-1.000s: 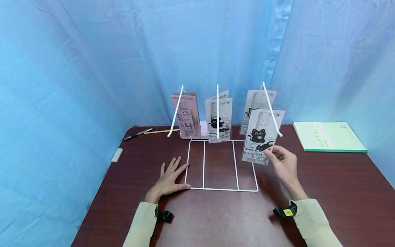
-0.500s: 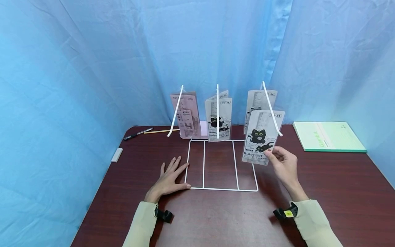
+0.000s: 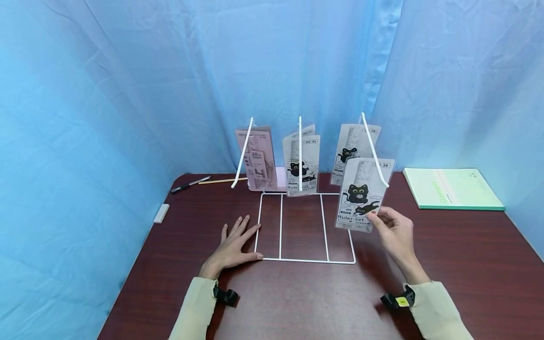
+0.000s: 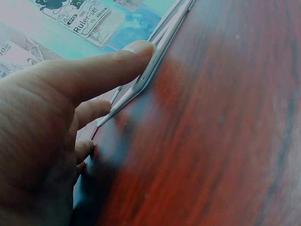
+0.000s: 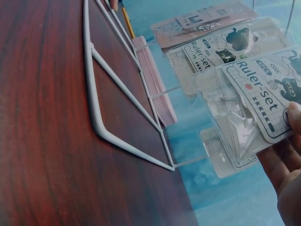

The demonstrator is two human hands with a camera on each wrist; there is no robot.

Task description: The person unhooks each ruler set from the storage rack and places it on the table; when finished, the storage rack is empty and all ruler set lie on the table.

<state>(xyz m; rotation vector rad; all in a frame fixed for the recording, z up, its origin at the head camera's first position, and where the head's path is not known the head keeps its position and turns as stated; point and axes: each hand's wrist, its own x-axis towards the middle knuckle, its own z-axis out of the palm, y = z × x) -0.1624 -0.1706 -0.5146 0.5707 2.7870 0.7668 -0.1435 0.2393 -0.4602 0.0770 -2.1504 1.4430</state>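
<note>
My right hand (image 3: 396,232) pinches the lower right edge of a ruler set packet (image 3: 359,200), a clear sleeve with a card of black cats. It overlaps the front end of the rack's right prong (image 3: 375,153). Triangles and a ruler show through its plastic in the right wrist view. Another ruler set (image 3: 345,160) hangs behind it, partly hidden. My left hand (image 3: 231,249) lies spread at the left side of the white wire rack (image 3: 303,260); its thumb (image 4: 136,49) touches the front corner of the base.
More ruler sets (image 3: 312,158) hang on the middle prong, and pink ruler packets (image 3: 260,160) on the left one. A pink case (image 3: 281,178) lies behind the rack. Around it are a pen (image 3: 189,184), a pencil (image 3: 221,181), an eraser (image 3: 161,214) and a green notebook (image 3: 454,189).
My right hand and its ruler set have shifted slightly down and right, toward me. The ruler set behind swung right, then back left, and shows more of its cat. My left hand stays put.
</note>
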